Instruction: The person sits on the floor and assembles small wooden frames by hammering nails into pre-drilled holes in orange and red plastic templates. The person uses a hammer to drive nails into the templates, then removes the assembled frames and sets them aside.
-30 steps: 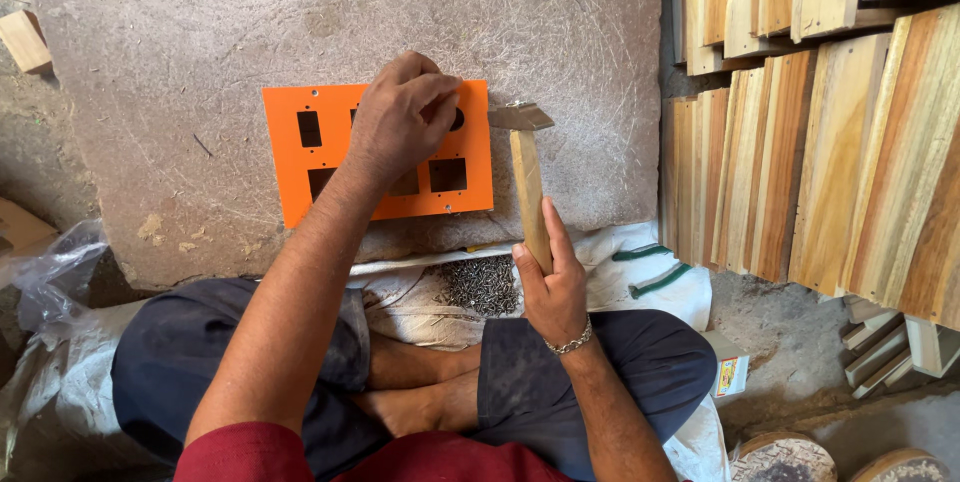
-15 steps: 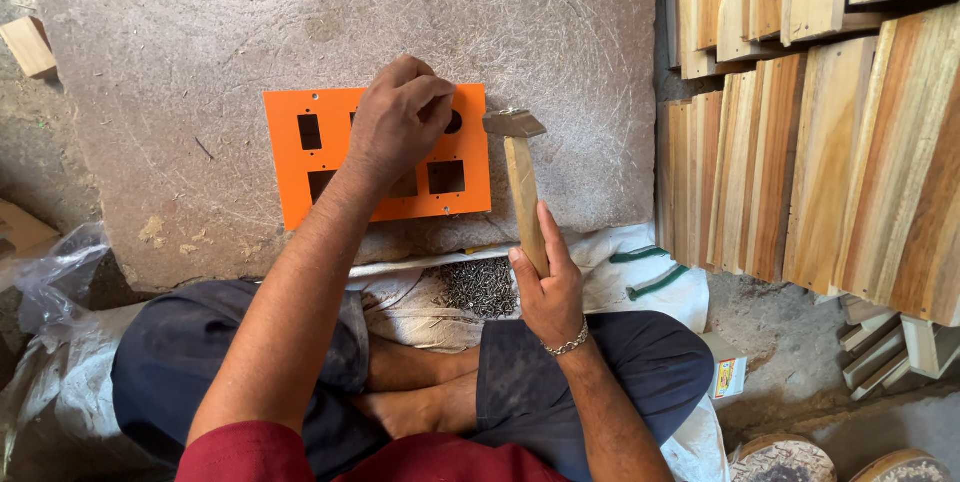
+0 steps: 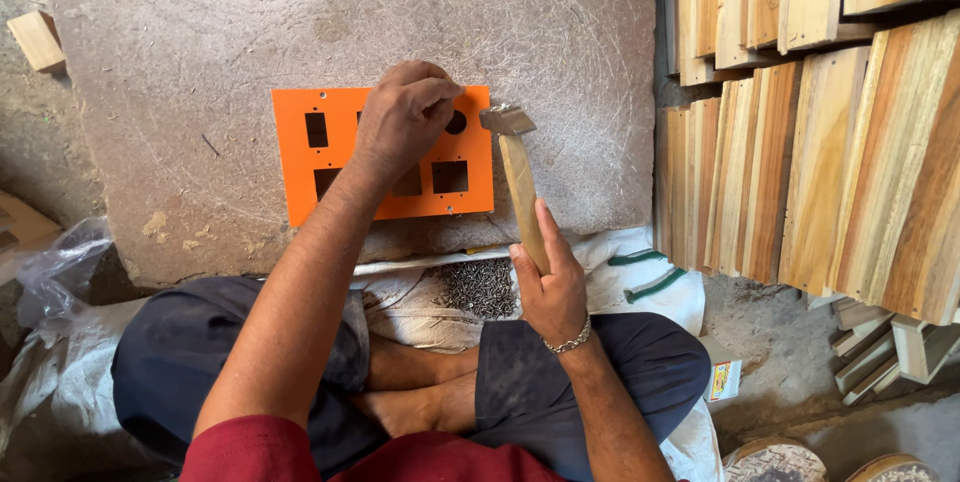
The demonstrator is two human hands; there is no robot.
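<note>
2 bare hands work over an orange plate (image 3: pixel 300 177) with rectangular cutouts, lying flat on a stone slab (image 3: pixel 180 52). Left hand (image 3: pixel 400 117) presses on the plate, fingertips pinched together near its top edge. Right hand (image 3: pixel 550 287) is clenched around a wooden-handled hammer (image 3: pixel 518 177), its head just beside the plate's right corner.

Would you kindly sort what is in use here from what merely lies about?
In use: flat orange plate with rectangular cutouts under left hand; wooden-handled hammer in right hand; pile of small dark nails.
Lying about: stacked wooden boards; small wood block.
</note>
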